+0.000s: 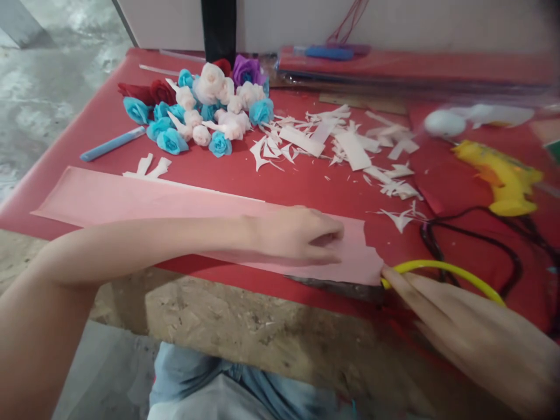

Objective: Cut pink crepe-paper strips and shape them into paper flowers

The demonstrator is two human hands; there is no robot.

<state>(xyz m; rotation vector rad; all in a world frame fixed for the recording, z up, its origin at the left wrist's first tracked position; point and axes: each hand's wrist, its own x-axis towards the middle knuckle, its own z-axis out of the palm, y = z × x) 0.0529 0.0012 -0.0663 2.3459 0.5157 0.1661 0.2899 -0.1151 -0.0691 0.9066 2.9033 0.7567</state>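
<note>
A long strip of pink paper point(144, 197) lies along the front of the red table covering. On its right part rests my left hand point(301, 234), fingers curled and pressing the paper down. At the strip's right end my right hand point(459, 321) is closed on scissors with a large yellow handle loop point(446, 266). A dark blade point(336, 286) shows under the paper's lower edge. The paper's right end is cut unevenly. My right fingertips are close to that corner; part of the scissors is hidden by the hand.
Blue, white, red and purple paper flowers point(210, 111) are heaped at the back left, near a blue pen-like stick point(112, 144). White paper scraps point(301, 140) lie mid-table. A yellow glue gun point(499, 172) with a black cable point(476, 224) is at right. Wrapped red rolls point(406, 67) lie behind.
</note>
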